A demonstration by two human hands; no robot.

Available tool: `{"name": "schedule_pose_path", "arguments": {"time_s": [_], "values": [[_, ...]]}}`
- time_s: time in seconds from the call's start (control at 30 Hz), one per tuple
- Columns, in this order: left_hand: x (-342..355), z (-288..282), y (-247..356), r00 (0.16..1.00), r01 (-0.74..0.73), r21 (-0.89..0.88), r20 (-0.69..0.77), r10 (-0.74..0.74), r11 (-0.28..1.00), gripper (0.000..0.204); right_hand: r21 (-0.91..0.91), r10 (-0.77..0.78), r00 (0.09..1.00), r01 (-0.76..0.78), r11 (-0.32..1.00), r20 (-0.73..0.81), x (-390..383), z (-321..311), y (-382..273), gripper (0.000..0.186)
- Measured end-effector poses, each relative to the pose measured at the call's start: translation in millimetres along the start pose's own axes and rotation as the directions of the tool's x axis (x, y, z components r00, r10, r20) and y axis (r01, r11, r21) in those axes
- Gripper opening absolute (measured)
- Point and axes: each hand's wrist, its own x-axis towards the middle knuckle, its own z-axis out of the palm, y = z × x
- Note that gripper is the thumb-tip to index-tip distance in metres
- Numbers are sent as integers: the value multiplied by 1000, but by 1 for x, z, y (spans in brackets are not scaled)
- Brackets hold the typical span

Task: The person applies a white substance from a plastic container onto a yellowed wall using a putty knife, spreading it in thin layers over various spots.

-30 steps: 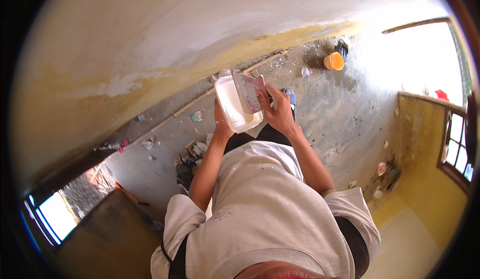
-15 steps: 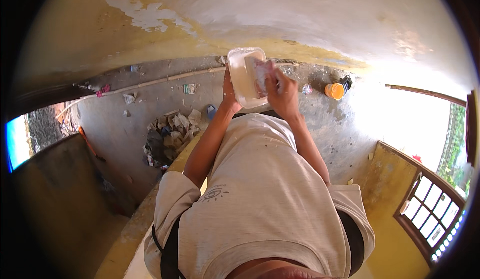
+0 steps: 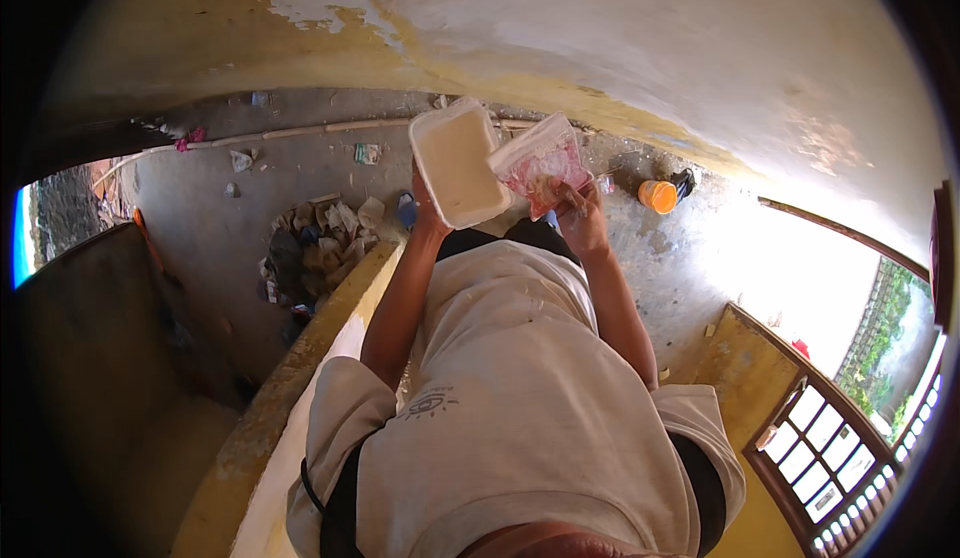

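My left hand [image 3: 430, 210] grips a white rectangular plastic tub [image 3: 503, 198] from its left side and below, most of its fingers hidden behind it. Smooth off-white paste [image 3: 455, 163] covers the inside of the tub. In my right hand [image 3: 583, 220] is a flat, pinkish-red and clear plastic piece [image 3: 545, 158], smeared with white, pinched at its lower end between thumb and fingers. Its left corner overlaps or lies very near the tub's right rim; I cannot tell if they touch.
A patchy yellow-and-white wall [image 3: 560, 38] rises just ahead. Crumpled paper and rubbish [image 3: 320, 248] lie on the concrete floor to the left, beside a low yellow wall [image 3: 300, 358]. An orange bucket [image 3: 657, 196] stands at right. A long pole [image 3: 300, 132] runs along the wall's foot.
The plastic piece has come out of the tub to the right and now shows its broad face. My left hand has shifted the tub slightly left, turning its inside more into view.
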Motion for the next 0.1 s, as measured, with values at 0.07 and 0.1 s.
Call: {"name": "schedule_pose_path", "arguments": {"time_s": [0.07,0.1], "values": [[-18,-23,4,999,-9,-30,-33,8,999,72,4,49,998,-50,999,32,5,4,6,22],[-15,-30,6,999,-11,-35,-41,10,999,72,9,84,994,-85,996,66,11,6,8,24]]}}
